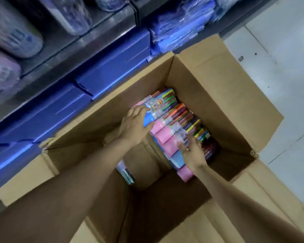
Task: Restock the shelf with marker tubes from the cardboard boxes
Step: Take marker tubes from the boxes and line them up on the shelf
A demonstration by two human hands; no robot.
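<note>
Inside the box [209, 85], both hands grip marker tubes [165, 135] (stacked).

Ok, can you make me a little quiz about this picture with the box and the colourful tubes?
1. True or false: both hands are inside the cardboard box.
2. Which hand grips the blue-capped tube? A) left hand B) right hand
3. Fill in: the marker tubes have pink or ___ caps.

Key: 1 true; 2 A; 3 blue.
</note>
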